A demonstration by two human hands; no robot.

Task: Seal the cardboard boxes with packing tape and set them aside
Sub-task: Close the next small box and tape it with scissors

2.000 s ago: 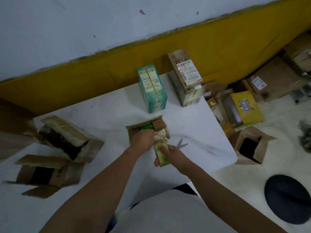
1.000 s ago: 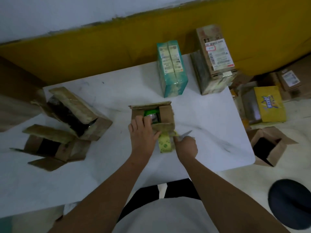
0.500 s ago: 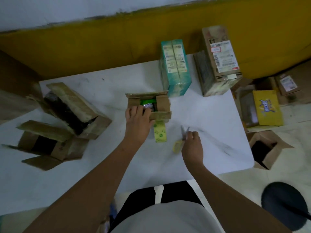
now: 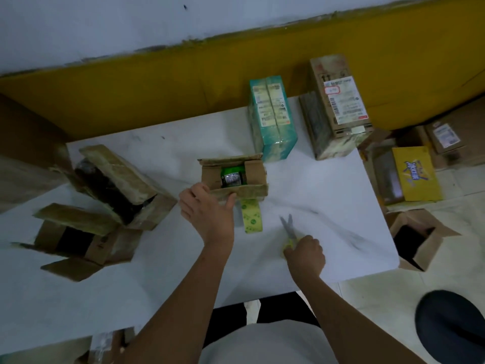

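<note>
A small cardboard box (image 4: 256, 172) stands on the white table (image 4: 328, 195) with its top flaps open and a green item inside. My left hand (image 4: 207, 211) rests against its near left corner and front flap. A strip of yellow-green packing tape (image 4: 251, 215) hangs from the box's front and lies on the table. My right hand (image 4: 304, 254) grips scissors (image 4: 288, 227) by their yellow handles, blades apart and pointing away from me, to the right of the tape.
Two open, torn cardboard boxes (image 4: 115, 185) (image 4: 76, 240) lie at the table's left. A teal package (image 4: 273, 116) and a labelled carton (image 4: 338, 106) stand at the far edge. More boxes, one open (image 4: 417, 237) and one yellow (image 4: 414, 174), sit on the floor right.
My right hand has let go of the tape strip, moved right and toward me, and now holds the scissors. The left hand has stayed on the box.
</note>
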